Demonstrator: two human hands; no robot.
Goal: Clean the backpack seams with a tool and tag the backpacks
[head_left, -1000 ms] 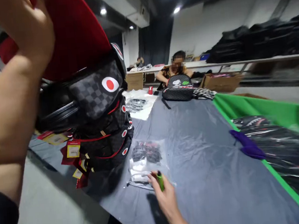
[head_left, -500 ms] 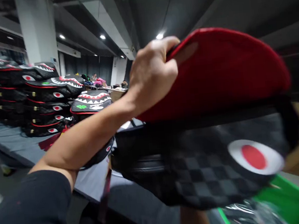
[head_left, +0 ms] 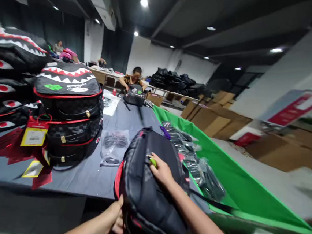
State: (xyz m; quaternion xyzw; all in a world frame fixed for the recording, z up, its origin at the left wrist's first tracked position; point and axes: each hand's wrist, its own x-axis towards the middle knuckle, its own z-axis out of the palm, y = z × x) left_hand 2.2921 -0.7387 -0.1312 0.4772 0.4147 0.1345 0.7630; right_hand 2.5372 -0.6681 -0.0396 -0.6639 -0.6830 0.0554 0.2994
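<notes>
A black backpack with red trim (head_left: 148,184) lies on the near edge of the grey-covered table (head_left: 90,175), right in front of me. My left hand (head_left: 114,218) grips its lower left edge, fingers curled on the red piping. My right hand (head_left: 160,171) rests on top of the backpack, fingers closed round a small green lighter-like object (head_left: 153,162). A stack of shark-mouth backpacks (head_left: 71,110) with yellow and red hang tags stands to the left.
More shark backpacks (head_left: 0,76) are piled at far left. Clear plastic bags (head_left: 113,145) lie on the table. A green sheet (head_left: 228,176) with wrapped items runs along the right. A person sits at the table's far end with a backpack (head_left: 134,97). Cardboard boxes (head_left: 213,115) stand at right.
The backpack that my left hand held up high has come down onto the table's near edge. My right hand has moved from the plastic bags onto the backpack's top, still with the green object.
</notes>
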